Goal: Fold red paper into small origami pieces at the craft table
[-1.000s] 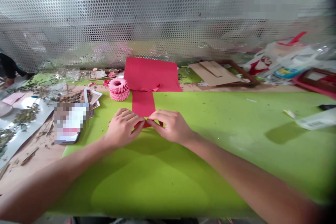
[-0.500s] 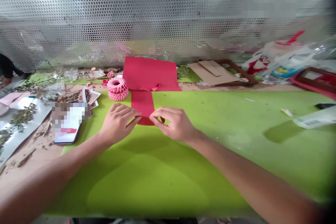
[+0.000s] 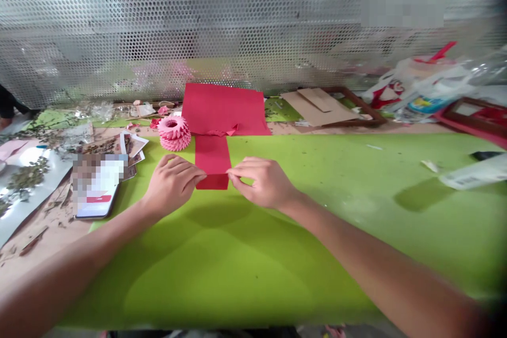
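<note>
A strip of red paper lies on the green tabletop, its near end creased into a darker flap. My left hand pinches the strip's left edge at the crease, thumb against fingertips. On the opposite edge my right hand pinches the same crease. Behind the strip rests a larger red sheet with small torn bits along its near edge. Left of the strip stands a pink folded-paper ring stack with pointed edges.
A phone lies at the left beside small photos and dried plant scraps. Brown cardboard and a wooden frame are at the back right, near plastic bags. A white bottle lies at the right. Perforated metal rises behind.
The near end of the strip, curved before, now shows a flat, straight-edged flap. My hands have moved slightly apart along the crease. The whole view has shifted a little.
</note>
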Demonstrator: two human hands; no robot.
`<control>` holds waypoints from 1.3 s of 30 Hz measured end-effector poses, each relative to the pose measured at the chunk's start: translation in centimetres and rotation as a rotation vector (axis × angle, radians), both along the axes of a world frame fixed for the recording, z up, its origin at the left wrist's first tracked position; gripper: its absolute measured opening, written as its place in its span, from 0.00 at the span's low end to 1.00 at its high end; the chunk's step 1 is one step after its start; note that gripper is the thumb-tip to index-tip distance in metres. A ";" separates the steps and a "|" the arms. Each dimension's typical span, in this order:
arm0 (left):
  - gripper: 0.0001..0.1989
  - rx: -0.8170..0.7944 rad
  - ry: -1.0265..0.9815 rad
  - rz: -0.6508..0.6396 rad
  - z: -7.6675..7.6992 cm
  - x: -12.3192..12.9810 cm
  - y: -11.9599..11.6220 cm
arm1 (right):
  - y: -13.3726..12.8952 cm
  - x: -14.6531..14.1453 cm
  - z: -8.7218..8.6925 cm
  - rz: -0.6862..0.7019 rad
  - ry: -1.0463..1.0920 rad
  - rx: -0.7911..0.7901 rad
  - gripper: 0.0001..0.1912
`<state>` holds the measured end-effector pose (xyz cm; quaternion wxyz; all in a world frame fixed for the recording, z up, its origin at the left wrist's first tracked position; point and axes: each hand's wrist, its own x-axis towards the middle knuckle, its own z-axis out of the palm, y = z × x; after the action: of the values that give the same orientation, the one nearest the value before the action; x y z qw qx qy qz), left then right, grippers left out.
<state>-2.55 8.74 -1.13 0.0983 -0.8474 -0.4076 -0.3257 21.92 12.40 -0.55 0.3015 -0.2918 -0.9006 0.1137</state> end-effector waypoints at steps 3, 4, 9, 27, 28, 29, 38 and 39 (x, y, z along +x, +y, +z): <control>0.08 -0.069 -0.083 0.043 -0.1 -0.4 0.4 | 0.5 0.3 0.3 -0.060 0.035 -0.247 0.13; 0.09 -0.109 -0.121 0.053 -0.2 -0.4 0.4 | 0.5 0.3 0.4 -0.066 0.040 -0.349 0.14; 0.08 -0.245 -0.212 0.040 -0.2 0.2 -0.1 | 0.1 -0.6 -0.1 -0.024 0.079 -0.624 0.21; 0.22 -0.357 0.233 -0.147 0.1 -0.7 -1.7 | -2.7 -0.7 0.6 0.181 -0.271 0.016 0.07; 0.22 -0.372 0.247 -0.155 -0.3 -0.7 -2.5 | -3.3 -0.6 0.3 0.181 -0.292 -0.008 0.11; 0.21 -0.384 0.253 -0.169 -0.6 -0.7 -3.4 | -4.0 -0.5 -0.1 0.163 -0.297 -0.021 0.14; 0.18 -0.413 0.102 -0.135 -1.5 -0.7 -6.8 | -5.7 -0.1 -2.6 0.136 -0.232 0.024 0.19; 0.18 -0.395 0.106 -0.130 -1.7 -0.6 -6.6 | -5.6 -0.1 -2.7 0.133 -0.217 0.017 0.19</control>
<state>-3.15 2.14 -2.84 -0.0698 -0.8907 -0.4021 -0.2003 21.78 6.79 -3.25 0.1965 -0.2395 -0.9462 0.0937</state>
